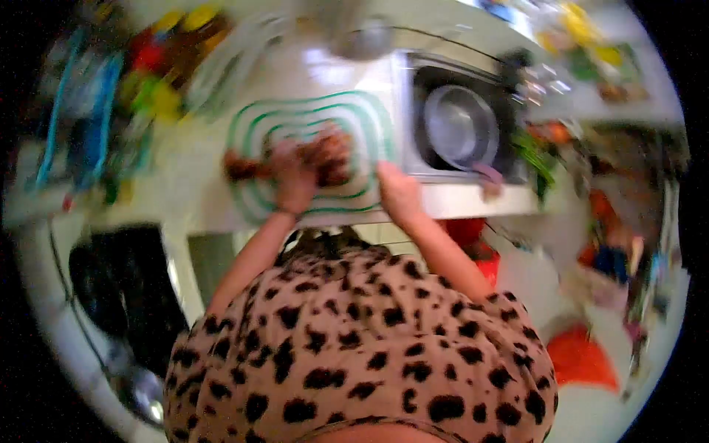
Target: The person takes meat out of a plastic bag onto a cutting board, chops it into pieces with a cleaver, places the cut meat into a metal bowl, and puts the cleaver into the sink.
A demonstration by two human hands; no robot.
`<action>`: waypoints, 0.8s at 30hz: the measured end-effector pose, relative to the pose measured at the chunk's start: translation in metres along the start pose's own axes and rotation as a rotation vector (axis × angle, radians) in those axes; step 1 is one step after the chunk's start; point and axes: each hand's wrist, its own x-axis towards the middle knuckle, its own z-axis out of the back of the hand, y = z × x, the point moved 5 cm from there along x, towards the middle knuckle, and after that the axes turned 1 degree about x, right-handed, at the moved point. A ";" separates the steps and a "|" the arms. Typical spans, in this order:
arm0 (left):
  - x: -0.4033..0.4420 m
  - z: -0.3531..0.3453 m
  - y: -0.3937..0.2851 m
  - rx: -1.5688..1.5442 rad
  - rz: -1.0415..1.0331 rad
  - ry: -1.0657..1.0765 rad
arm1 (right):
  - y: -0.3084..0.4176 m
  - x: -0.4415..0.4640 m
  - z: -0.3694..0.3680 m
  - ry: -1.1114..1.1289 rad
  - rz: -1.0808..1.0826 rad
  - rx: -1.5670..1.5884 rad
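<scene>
A white cutting board with green looping lines lies on the counter in front of me. Reddish-brown pieces of food, perhaps meat, are heaped on its middle, smeared by motion. My left hand reaches over the board into the heap, its fingers too blurred to make out. Left of that hand lies a dark reddish-brown long shape, of a kind I cannot tell. At the board's right edge, my right hand is closed, with its fingers around the rim.
To the right is a sink with a round metal pot in it. A pinkish thing hangs over the sink's front edge. Green leafy vegetables lie beyond it. Blurred colourful items crowd the counter's left end.
</scene>
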 end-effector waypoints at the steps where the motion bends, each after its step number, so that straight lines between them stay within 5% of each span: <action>1: 0.008 -0.002 0.010 -0.058 0.071 -0.012 | 0.003 0.007 0.009 -0.082 -0.026 0.003; 4: 0.021 0.002 0.016 -0.087 0.037 -0.040 | -0.010 0.013 -0.004 0.048 -0.148 -0.116; 5: 0.025 0.003 0.014 0.258 0.045 -0.021 | -0.006 0.013 -0.003 0.134 -0.176 -0.155; 6: 0.026 0.001 0.014 0.244 0.015 -0.022 | -0.001 0.010 -0.004 0.113 -0.199 -0.166; 8: 0.022 -0.016 0.039 -0.296 0.342 0.018 | 0.015 -0.001 -0.011 0.150 -0.169 -0.059; 12: 0.025 -0.032 0.039 -0.031 0.096 0.100 | 0.027 0.003 -0.011 0.137 -0.179 -0.049; 17: 0.026 0.010 -0.025 -0.211 -0.111 0.163 | -0.017 0.007 -0.015 -0.080 -0.312 -0.152; 18: 0.021 0.007 -0.026 -0.298 -0.260 0.003 | -0.034 0.006 -0.026 -0.136 -0.293 -0.144; 21: 0.011 0.025 -0.038 -0.168 -0.142 0.131 | -0.048 0.007 -0.028 -0.150 -0.236 -0.174; 24: 0.002 0.025 -0.042 -0.050 -0.160 0.023 | -0.046 0.009 -0.027 -0.042 -0.346 -0.153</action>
